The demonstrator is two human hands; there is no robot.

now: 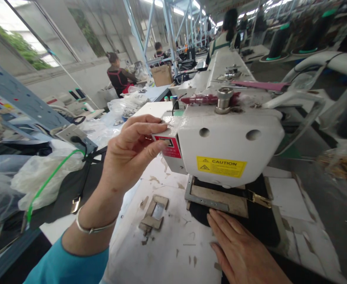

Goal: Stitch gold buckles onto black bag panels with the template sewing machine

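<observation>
A white industrial sewing machine (229,146) with a yellow caution label stands on the white work table (173,252). My left hand (132,152) is raised to the machine's left side, its fingertips pinched at the red-framed control panel (169,146). My right hand (241,248) lies flat with fingers stretched out on a black piece of material (268,225) in front of the machine head. A metal clamp frame (215,197) sits on that material under the head. My left wrist wears a thin bracelet.
Clear plastic bags (40,177) and a green cord (47,179) lie at the left. A small metal template (154,215) rests on the table. Other people sit at benches in the background (118,77). Thread cones (278,43) stand at the far right.
</observation>
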